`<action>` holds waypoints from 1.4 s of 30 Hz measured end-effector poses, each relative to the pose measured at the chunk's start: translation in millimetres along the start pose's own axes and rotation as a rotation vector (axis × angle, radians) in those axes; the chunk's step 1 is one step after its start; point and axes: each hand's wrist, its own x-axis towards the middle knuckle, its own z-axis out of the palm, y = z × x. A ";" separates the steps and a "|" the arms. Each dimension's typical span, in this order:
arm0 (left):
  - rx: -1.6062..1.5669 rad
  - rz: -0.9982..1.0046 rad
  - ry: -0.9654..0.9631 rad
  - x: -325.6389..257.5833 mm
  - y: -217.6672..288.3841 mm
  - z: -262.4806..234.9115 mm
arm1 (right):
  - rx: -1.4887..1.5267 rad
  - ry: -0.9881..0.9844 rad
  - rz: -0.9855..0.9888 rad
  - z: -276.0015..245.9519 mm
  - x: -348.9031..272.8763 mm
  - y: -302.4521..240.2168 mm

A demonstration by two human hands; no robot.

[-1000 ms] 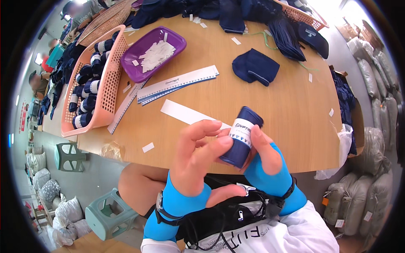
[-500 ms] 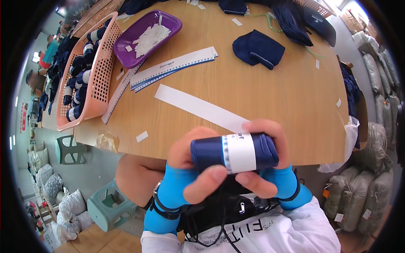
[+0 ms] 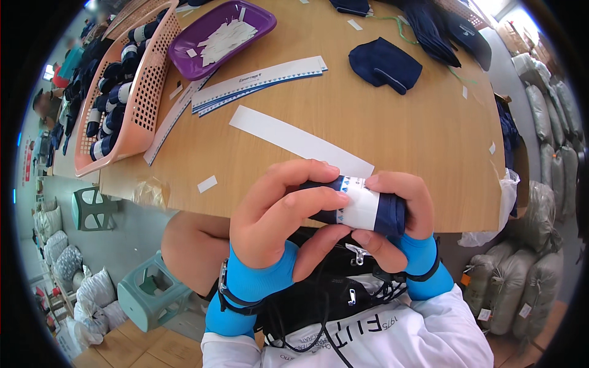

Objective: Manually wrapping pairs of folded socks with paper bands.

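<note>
Just over the table's near edge I hold a rolled navy fabric bundle (image 3: 391,214) between both hands. A white paper band (image 3: 361,205) with a blue patterned edge wraps round its middle. My left hand (image 3: 273,211) grips the left end, its fingertips on the band's patterned edge and its thumb underneath. Around the right end my right hand (image 3: 410,199) is closed, with a fingertip on top of the band. Beyond the roll, a blank white paper strip (image 3: 294,138) lies slantwise on the table (image 3: 442,159), its near end close to my fingers.
At the left stands a pink plastic basket (image 3: 136,132) of banded navy rolls. Beside it are a purple tray (image 3: 265,27) with white slips and some printed paper strips (image 3: 261,80). A folded navy cloth piece (image 3: 386,64) lies far right. Green stools (image 3: 144,294) stand below left.
My left hand has moved from the roll's left end onto its top, with fingers now on the band's edge. The roll has shifted slightly right and tilted.
</note>
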 end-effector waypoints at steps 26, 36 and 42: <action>-0.192 -0.229 -0.086 -2.5 1.7 -23.6 | -0.364 -0.101 -0.093 15.4 13.0 -5.7; 0.074 0.128 -0.121 -5.8 -16.6 -27.3 | -0.318 -0.067 -0.066 23.4 16.3 -5.3; 0.158 0.300 0.135 -17.4 -24.1 -7.6 | -0.206 -0.025 -0.033 26.4 11.4 -5.4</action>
